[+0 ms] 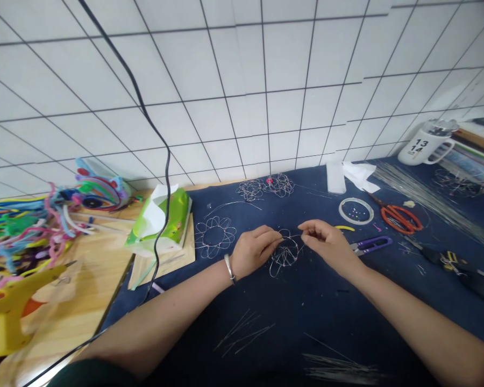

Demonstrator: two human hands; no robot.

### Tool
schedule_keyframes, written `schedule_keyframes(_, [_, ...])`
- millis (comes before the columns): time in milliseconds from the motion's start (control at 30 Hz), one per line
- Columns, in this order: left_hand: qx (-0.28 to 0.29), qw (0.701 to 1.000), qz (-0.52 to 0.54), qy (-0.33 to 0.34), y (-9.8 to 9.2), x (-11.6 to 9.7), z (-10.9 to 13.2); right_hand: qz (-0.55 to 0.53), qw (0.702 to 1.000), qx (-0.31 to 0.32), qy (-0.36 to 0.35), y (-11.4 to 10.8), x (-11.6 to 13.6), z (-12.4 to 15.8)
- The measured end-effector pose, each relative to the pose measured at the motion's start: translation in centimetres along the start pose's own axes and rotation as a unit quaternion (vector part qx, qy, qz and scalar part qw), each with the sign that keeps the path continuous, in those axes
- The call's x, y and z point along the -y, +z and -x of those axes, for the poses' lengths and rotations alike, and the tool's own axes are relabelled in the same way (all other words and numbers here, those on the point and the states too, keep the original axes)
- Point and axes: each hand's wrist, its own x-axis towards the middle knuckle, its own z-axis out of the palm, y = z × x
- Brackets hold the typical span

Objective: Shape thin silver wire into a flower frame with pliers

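Note:
Both hands meet over a wire flower frame (pixel 285 257) with looped petals, on the dark blue cloth (pixel 282 317). My left hand (pixel 255 250), with a bracelet at the wrist, pinches the frame's upper left edge. At the upper right edge, my right hand (pixel 325 243) has thumb and index finger pressed together on a thin wire of the frame. A second wire flower ring (pixel 214 236) lies flat to the left of my left hand. Farther back sit finished-looking wire clusters (pixel 279 185), one with a red bead.
Green tissue pack (pixel 167 217), yellow glue gun (pixel 14 306) and pipe cleaners (pixel 18 231) are at left. At right are a bead dish (pixel 355 211), orange scissors (pixel 401 219), purple snips (pixel 373 245), pliers (pixel 455 264) and a mug (pixel 421 148). Loose wires (pixel 339 368) lie in front. A black cable (pixel 167 177) hangs left.

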Motion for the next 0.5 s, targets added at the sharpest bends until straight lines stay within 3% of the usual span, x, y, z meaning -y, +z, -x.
schedule_keyframes(267, [-0.009,1.000,-0.012,0.015,0.16,0.22,0.10,-0.014,1.000,-0.004,0.000,-0.08,0.04,0.01])
schedule_keyframes(500, [-0.010,0.996,-0.048,0.079,0.04,0.62,0.42,-0.032,0.999,-0.015,-0.005,-0.04,0.47,0.11])
